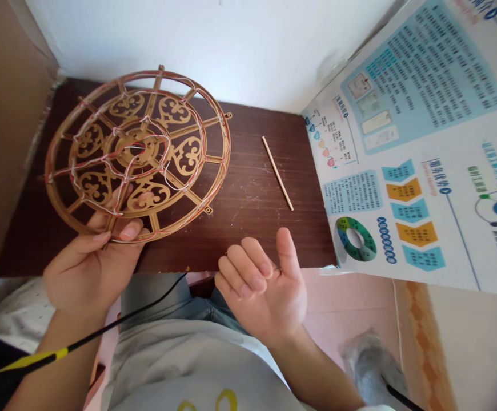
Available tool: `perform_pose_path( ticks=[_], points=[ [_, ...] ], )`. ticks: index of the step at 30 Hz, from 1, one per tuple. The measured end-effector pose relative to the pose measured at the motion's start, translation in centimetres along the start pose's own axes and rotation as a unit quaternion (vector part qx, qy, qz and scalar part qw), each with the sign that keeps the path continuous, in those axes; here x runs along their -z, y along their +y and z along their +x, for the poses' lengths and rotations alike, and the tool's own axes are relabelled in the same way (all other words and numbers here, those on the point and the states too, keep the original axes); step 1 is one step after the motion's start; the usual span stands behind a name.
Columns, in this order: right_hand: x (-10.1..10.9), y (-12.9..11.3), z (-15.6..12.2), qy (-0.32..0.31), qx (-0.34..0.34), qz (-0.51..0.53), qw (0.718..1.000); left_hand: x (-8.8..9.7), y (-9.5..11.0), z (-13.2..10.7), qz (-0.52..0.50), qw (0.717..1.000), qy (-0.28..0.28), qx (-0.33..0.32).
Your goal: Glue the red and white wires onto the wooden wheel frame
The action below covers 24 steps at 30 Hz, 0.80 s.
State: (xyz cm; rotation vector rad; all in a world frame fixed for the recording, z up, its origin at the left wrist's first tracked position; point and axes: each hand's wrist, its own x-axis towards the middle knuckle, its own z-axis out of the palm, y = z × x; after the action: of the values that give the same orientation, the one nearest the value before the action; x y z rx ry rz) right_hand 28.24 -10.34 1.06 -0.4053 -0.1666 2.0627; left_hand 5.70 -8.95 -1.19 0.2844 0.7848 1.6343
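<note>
A round, gold-coloured openwork frame [149,155] stands tilted over the dark brown tabletop. Red and white wires run along its rings and spokes, and scroll ornaments fill the gaps around its hub. My left hand [98,265] grips the near rim, thumb on the close side and some fingers seen through the openwork behind it. To the right, at the table's front edge, my right hand [261,288] is raised palm up with nothing in it. Its fingers are loosely curled and the thumb stands apart. A thin wooden stick [277,173] lies on the table beyond that hand.
The brown table [248,228] meets a white wall [231,45] at the back. A printed board [403,171] stands along the right side, a brown panel [4,125] on the left. A black cable [128,315] crosses before my body. A plastic bag [372,359] lies low on the right.
</note>
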Motion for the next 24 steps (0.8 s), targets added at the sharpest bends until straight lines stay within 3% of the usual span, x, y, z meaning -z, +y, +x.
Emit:
perform_pose_path(
  ticks=[14, 24],
  points=[
    [0.35, -0.02, -0.16, 0.013, 0.003, 0.014, 1.0, 0.46, -0.03, 0.06, 0.047, 0.999, -0.009, 0.006],
    [0.81, 0.12, -0.17, 0.02, 0.028, -0.092, 0.995, 0.31, -0.03, -0.03, -0.006, 1.0, -0.029, 0.003]
  ],
)
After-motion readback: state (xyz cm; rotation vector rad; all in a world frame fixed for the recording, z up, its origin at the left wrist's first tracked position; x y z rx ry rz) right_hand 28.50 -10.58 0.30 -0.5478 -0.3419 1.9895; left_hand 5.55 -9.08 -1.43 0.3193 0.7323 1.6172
